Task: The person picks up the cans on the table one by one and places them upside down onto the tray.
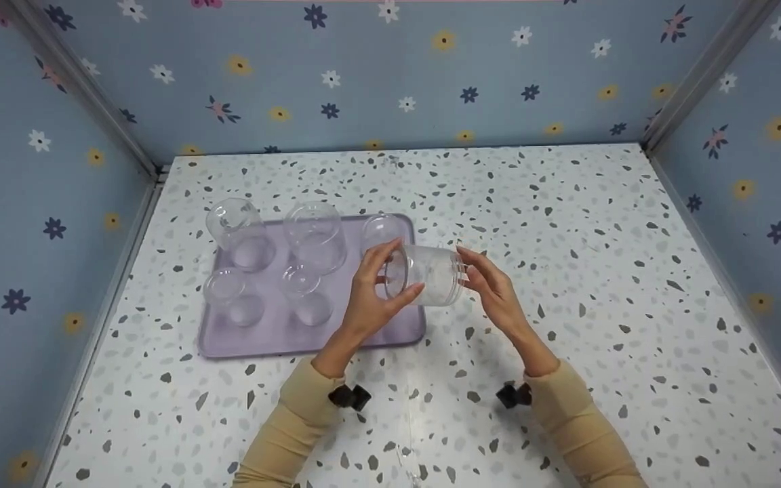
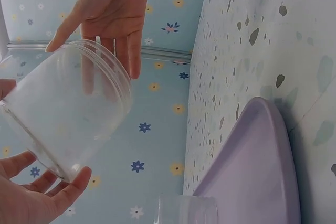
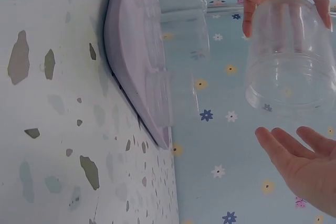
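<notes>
A clear, wide-mouthed plastic jar lies sideways in the air above the right edge of the purple tray. My left hand grips its base end, thumb and fingers curled round it. At the ridged rim end is my right hand, with its fingers spread and loosely bent. In the right wrist view a small gap shows between the right fingertips and the jar. Nothing is held in the right hand.
Several clear containers stand on the tray, among them a tall one at the back and a smaller one in front. The tray lies on a speckled white table. Flowered blue panels enclose the back and sides.
</notes>
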{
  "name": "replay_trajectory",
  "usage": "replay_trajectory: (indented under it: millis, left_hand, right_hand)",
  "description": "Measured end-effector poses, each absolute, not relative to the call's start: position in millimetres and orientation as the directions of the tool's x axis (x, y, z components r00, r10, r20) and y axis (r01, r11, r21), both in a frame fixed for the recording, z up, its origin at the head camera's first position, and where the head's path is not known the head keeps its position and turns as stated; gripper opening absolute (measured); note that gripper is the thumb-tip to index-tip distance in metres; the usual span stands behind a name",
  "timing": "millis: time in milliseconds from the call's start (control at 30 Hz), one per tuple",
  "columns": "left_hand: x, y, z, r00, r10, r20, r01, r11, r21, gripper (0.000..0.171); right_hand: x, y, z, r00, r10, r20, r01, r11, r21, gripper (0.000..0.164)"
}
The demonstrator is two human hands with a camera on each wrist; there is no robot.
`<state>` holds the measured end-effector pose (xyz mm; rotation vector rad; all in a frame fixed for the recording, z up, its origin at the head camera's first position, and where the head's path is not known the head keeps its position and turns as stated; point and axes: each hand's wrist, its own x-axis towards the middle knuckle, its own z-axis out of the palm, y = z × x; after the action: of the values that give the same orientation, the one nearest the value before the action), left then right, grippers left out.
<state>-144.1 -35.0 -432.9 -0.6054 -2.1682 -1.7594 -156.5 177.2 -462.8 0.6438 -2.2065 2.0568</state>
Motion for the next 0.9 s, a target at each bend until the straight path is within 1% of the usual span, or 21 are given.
replay_trajectory:
  millis: [67, 167, 367, 533, 667, 767, 900]
  left_hand:
    - [-149.5, -36.9, -442.7, -0.876, 0.142, 0.461, 0.482, 0.202, 0.853, 0.065]
    - [-157.3, -39.6, -457.3, -0.882, 0.145, 0.449, 0.472, 0.268, 0.84, 0.068]
    - [-158.8, -42.5, -459.9, -0.887, 0.158, 0.433, 0.46, 0.37, 0.807, 0.07]
    - [-160.3, -44.0, -460.8, -0.899, 0.18, 0.398, 0.435, 0.455, 0.777, 0.073]
    - [-161.1, -45.3, -460.2, -0.912, 0.205, 0.354, 0.409, 0.515, 0.754, 0.075]
    - [-161.8, -46.2, -459.7, -0.923, 0.225, 0.313, 0.385, 0.555, 0.737, 0.076]
    - [-163.4, -47.2, -459.1, -0.933, 0.253, 0.257, 0.36, 0.608, 0.708, 0.076]
  right_hand:
    - [-153.8, 176.7, -456.1, -0.919, -0.251, 0.304, -0.326, 0.05, -0.944, 0.035]
    - [-148.6, 175.5, -445.0, -0.931, -0.24, 0.277, -0.307, 0.1, -0.946, 0.033]
    - [-149.6, 182.3, -446.8, -0.942, -0.223, 0.252, -0.299, 0.214, -0.93, 0.034]
    - [-157.9, 194.6, -462.2, -0.949, -0.232, 0.214, -0.278, 0.295, -0.914, 0.042]
    - [-163.8, 204.2, -473.7, -0.955, -0.248, 0.162, -0.255, 0.412, -0.875, 0.051]
    - [-165.1, 208.0, -475.1, -0.95, -0.267, 0.165, -0.281, 0.492, -0.824, 0.056]
    - [-166.1, 211.6, -473.8, -0.938, -0.287, 0.194, -0.329, 0.561, -0.76, 0.059]
